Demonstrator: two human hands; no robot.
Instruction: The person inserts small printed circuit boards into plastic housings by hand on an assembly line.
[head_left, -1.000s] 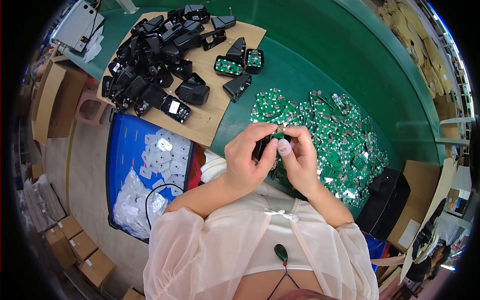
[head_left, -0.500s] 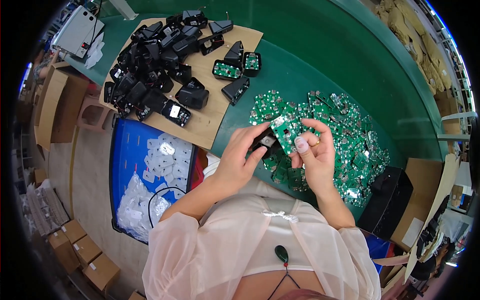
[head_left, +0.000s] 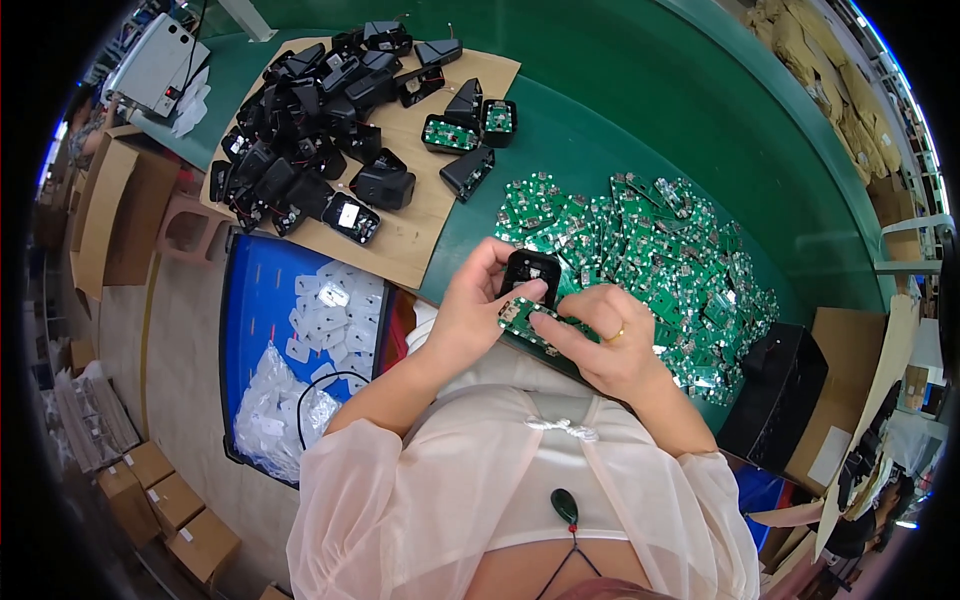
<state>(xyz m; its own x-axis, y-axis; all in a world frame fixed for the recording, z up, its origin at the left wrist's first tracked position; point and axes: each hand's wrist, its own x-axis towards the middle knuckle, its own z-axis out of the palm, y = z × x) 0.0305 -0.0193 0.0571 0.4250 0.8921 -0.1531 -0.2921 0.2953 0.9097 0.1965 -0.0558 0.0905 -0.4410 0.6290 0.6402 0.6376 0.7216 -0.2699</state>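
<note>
You are gripping a small black housing [head_left: 530, 272] in your left hand [head_left: 478, 308] and pinching a green circuit board [head_left: 522, 318] in your right hand [head_left: 605, 345], not yet seating it, with the big board pile [head_left: 650, 250] waiting.

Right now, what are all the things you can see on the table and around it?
Circuit boards: a big pile, green, on the green table.
Housings: many, black, on the cardboard sheet.
Bin: one, blue, holding white bags, left of the lap.
Cardboard boxes: several, brown, on the floor.
Black box: one, right table edge.
Left hand: holds a black housing.
Right hand: holds a green board against it.
</note>
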